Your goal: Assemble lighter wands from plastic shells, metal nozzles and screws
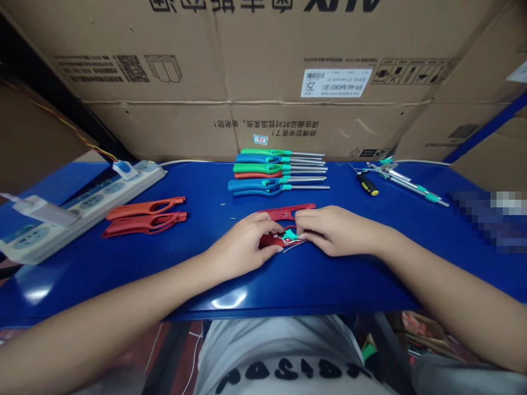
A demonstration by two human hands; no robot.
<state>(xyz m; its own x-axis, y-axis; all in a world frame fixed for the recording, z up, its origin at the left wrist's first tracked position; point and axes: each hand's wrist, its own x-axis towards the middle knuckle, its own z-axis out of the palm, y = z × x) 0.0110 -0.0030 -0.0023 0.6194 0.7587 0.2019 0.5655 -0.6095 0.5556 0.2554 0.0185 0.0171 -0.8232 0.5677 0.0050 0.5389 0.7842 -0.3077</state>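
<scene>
A red lighter casing half (269, 241) lies in front of me, with a teal trigger piece (290, 235) and thin white wires inside it. My left hand (247, 241) grips its left end between thumb and fingers. At its right end, my right hand (325, 230) has its fingers pinched together beside the teal piece; whatever is between those fingertips is hidden. Just behind both hands rests another red casing half (284, 212), partly covered by them. A thin metal rod (293, 247) shows at the near edge of the held casing.
Several assembled long-nosed lighters (259, 185) are stacked at the back. Orange-red casings (144, 216) lie left, by a white power strip (94, 200). To the right are a screwdriver (366, 184) and metal tubes with teal parts (411, 184). A cardboard wall (164, 131) stands behind the blue table (185, 296).
</scene>
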